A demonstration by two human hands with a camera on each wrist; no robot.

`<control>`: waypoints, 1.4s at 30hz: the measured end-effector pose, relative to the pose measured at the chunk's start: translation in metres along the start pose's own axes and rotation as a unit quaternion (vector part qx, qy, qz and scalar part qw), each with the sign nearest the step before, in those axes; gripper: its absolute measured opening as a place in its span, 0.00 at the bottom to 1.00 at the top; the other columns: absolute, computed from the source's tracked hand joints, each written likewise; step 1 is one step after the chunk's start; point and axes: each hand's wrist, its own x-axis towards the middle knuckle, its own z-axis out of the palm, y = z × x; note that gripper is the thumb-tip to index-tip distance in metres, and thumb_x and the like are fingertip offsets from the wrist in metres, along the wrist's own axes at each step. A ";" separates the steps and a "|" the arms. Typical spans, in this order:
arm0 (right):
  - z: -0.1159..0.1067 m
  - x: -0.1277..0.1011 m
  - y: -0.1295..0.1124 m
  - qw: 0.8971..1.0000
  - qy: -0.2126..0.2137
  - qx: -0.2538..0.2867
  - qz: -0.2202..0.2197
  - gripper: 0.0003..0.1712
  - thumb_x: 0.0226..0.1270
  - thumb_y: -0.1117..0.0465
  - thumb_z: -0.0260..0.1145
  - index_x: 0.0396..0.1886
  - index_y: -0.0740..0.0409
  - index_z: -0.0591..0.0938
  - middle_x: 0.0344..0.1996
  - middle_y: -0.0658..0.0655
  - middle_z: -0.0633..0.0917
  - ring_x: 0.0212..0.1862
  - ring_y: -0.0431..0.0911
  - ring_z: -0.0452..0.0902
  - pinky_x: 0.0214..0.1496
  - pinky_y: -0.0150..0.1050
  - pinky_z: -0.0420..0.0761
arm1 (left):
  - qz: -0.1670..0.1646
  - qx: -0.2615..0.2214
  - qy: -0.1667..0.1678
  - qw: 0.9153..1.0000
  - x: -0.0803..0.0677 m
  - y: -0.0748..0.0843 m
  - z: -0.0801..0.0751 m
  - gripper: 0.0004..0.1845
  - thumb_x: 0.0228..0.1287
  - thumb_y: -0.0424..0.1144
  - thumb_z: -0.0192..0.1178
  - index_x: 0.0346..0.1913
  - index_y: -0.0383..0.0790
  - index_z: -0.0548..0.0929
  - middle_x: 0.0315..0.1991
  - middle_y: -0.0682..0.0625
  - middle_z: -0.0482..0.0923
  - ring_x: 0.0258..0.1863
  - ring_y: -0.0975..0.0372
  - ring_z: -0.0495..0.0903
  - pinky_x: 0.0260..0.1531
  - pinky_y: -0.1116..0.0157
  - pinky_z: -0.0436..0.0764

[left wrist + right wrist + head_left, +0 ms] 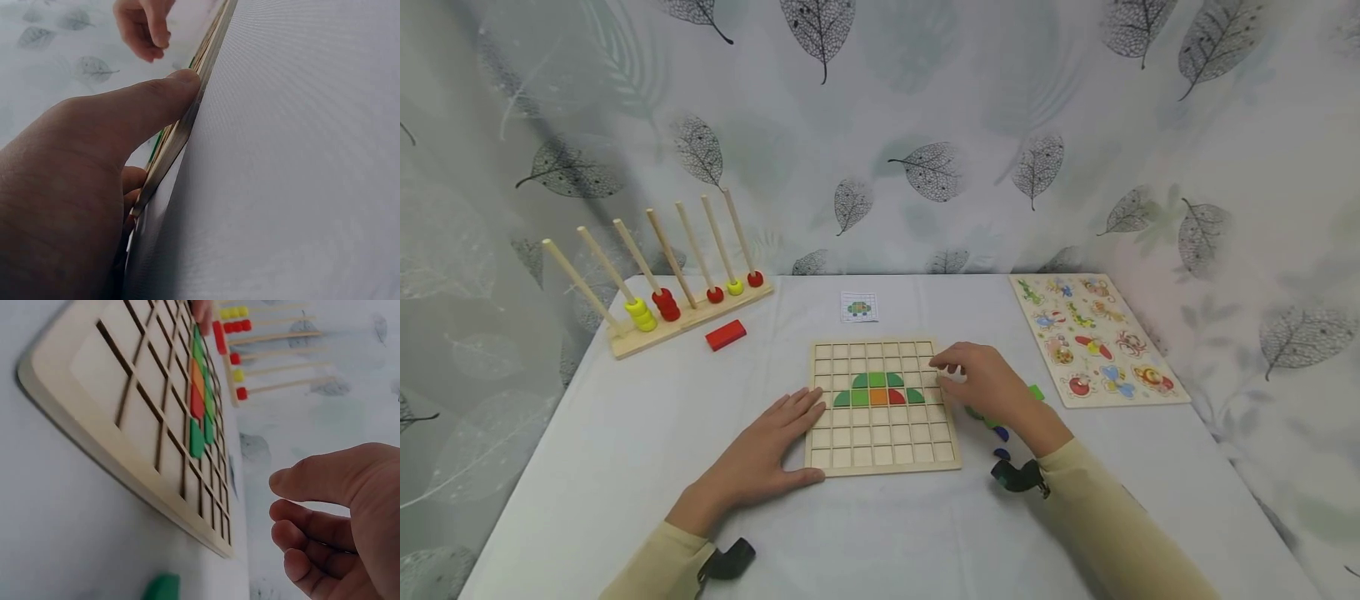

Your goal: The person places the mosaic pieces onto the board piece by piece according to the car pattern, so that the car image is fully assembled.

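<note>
A wooden grid board [887, 472] lies on the white table between the hands. Set in its cells are green pieces [877, 380], an orange square [878, 397] and a red rounded piece [896, 397], forming two rows. My left hand [767, 446] rests along the board's left side, fingers extended at the edge and thumb at the near left corner. Over the board's right edge hovers my right hand [988, 387]; its fingers are loosely bent, with nothing between thumb and fingertips in the right wrist view. Blue pieces [1002, 454] and green pieces [1036, 392] lie around the right forearm, partly hidden.
Behind the board lies a small pattern card [859, 307]. A wooden peg stand [700, 317] with red and yellow beads stands back left, a red block [726, 335] in front of it. An animal picture puzzle [1097, 342] lies at right. A leaf-print curtain [880, 125] hangs behind.
</note>
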 end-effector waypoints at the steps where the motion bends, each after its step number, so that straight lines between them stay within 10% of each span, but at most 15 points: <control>1: -0.004 -0.002 0.002 1.000 0.004 -0.002 -0.001 0.16 0.71 0.65 0.77 0.56 0.60 0.91 0.47 0.52 0.90 0.44 0.46 0.81 0.45 0.45 0.85 | 0.000 -0.001 0.000 1.000 0.000 0.000 0.000 0.53 0.67 0.70 0.68 0.85 0.42 0.66 0.87 0.51 0.55 0.86 0.54 0.51 0.83 0.49 0.55; 22: -0.026 -0.043 0.035 0.999 0.001 -0.035 0.033 0.16 0.69 0.61 0.80 0.55 0.58 0.91 0.48 0.54 0.90 0.44 0.47 0.81 0.44 0.43 0.86 | -0.010 0.012 0.004 1.000 0.000 0.001 0.002 0.55 0.66 0.71 0.68 0.85 0.41 0.66 0.87 0.50 0.56 0.86 0.53 0.52 0.83 0.49 0.57; 42: 0.002 -0.055 0.034 0.995 -0.059 -0.018 0.075 0.12 0.66 0.62 0.81 0.48 0.56 0.92 0.42 0.47 0.87 0.41 0.42 0.80 0.47 0.44 0.85 | -0.025 0.033 0.001 0.999 0.002 0.005 0.001 0.52 0.70 0.67 0.68 0.86 0.40 0.63 0.87 0.49 0.54 0.86 0.53 0.51 0.82 0.48 0.58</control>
